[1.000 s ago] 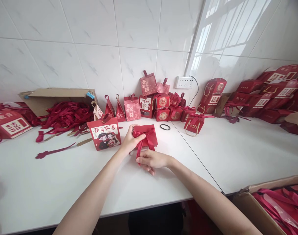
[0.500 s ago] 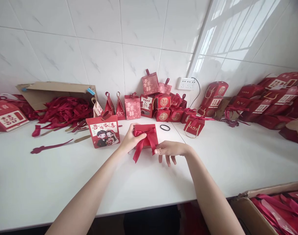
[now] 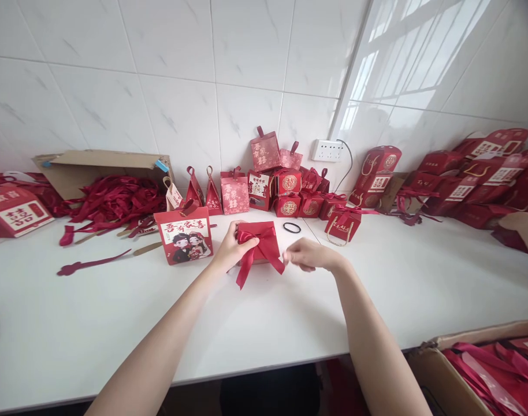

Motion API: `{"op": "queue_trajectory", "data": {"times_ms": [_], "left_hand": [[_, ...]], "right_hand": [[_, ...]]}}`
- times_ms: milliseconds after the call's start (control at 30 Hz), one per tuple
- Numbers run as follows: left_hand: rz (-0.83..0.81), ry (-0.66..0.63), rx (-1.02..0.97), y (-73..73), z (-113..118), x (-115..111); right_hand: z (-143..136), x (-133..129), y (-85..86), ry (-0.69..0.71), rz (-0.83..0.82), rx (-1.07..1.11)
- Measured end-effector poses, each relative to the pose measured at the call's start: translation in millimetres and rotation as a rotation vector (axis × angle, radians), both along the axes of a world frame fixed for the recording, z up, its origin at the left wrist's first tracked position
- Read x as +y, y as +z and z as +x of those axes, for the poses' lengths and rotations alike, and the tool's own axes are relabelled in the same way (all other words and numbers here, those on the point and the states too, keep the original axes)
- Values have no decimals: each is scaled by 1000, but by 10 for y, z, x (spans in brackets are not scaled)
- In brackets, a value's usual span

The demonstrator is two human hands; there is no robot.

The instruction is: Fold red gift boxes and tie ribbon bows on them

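A small red gift box [image 3: 268, 229] sits on the white table in front of me, with a shiny red ribbon bow [image 3: 270, 245] across its front. My left hand [image 3: 234, 245] grips the box by its left side, its thumb pressed on the bow's middle. One ribbon tail hangs down below that thumb. The other tail slants out to the right, its end at the fingertips of my right hand [image 3: 309, 254], which is closed in a pinch and slightly blurred. To the left stands a red gift box with a cartoon couple [image 3: 185, 236].
A black ring-shaped band [image 3: 292, 227] and a small red box with a rope handle [image 3: 342, 225] lie behind my right hand. Red boxes line the tiled wall below a power strip [image 3: 327, 151]. A carton [image 3: 103, 157] of red ribbons stands left. Another person's hand [image 3: 524, 225] shows at right.
My right hand has moved slightly right and up, its fingers now curled in. The right ribbon tail has swung out to the right. My left hand stays on the box.
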State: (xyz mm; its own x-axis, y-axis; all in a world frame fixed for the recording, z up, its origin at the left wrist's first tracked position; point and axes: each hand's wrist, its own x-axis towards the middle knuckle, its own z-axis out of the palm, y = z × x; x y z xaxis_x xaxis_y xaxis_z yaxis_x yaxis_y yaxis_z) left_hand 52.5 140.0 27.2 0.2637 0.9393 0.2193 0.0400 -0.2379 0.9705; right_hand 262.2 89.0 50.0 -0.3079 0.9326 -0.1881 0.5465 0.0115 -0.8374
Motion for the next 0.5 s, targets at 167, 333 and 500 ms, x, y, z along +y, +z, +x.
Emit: {"op": "queue_trajectory", "data": {"times_ms": [167, 333, 500], "left_hand": [[2, -27, 22, 4, 20, -40], [200, 231, 24, -131, 53, -21], [380, 393, 153, -187, 50, -12]], "right_hand": [[-210, 123, -134, -332, 465, 268], [-450, 166, -255, -428, 548, 270], [-482, 159, -284, -456, 453, 394]]}}
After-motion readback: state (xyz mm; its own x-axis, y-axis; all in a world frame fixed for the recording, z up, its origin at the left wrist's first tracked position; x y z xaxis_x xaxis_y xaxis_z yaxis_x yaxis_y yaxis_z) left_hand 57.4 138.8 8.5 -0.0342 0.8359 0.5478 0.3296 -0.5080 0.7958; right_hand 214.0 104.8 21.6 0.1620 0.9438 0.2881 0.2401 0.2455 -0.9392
